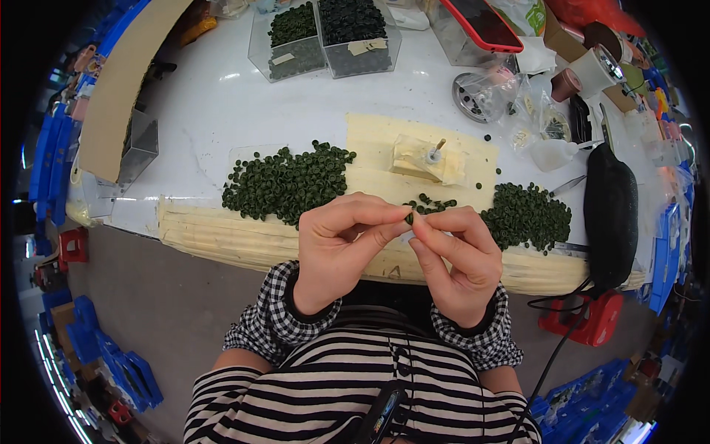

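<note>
A small dark green round piece (409, 219) is pinched between both hands in front of me, near the table's front edge. The thumb and forefinger of my left hand (342, 244) close on one side of it. From the other side, my right hand (460, 255) grips it with its fingertips, which hide much of the piece. Just behind the fingers lie several loose green pieces (433, 203). A large heap of similar green pieces (285, 181) spreads to the left, and another heap (526, 214) lies to the right.
Behind the hands, a taped yellowish block with an upright metal pin (421, 159) sits on a cream sheet (366, 133). Two clear bins (362, 63) of dark pieces stand farther back. Tweezers (568, 185) and a black padded object (611, 214) lie at the right. A red-cased phone (484, 26) rests behind.
</note>
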A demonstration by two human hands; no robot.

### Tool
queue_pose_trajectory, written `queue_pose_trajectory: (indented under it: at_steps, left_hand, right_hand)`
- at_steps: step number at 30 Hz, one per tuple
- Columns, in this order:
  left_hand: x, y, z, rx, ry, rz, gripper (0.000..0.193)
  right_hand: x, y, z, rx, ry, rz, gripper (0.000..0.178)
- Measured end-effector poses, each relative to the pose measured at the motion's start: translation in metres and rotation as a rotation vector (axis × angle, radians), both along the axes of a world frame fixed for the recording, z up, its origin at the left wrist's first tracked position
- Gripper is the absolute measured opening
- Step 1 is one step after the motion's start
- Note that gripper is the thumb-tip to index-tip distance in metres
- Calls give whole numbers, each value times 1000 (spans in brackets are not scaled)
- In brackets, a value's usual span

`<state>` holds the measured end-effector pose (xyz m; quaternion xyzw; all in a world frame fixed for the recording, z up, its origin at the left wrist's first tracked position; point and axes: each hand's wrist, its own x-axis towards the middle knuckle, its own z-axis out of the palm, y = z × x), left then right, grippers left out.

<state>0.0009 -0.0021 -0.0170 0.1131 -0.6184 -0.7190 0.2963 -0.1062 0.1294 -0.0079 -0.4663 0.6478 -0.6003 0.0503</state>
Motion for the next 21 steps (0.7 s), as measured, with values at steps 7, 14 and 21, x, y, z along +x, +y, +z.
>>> queue_pose_trajectory:
  at_steps: [7, 14, 21]
  left_hand:
    - [-2, 6, 9, 207, -23, 18, 18]
    - [1, 0, 1, 64, -5, -11, 19]
    - [0, -1, 3, -40, -8, 23, 19]
  right_hand:
    - [-4, -2, 0, -17, 52, -12, 31]
    - [-6, -2, -1, -39, 120, -17, 31]
    - [-6, -2, 0, -46, 133, -16, 32]
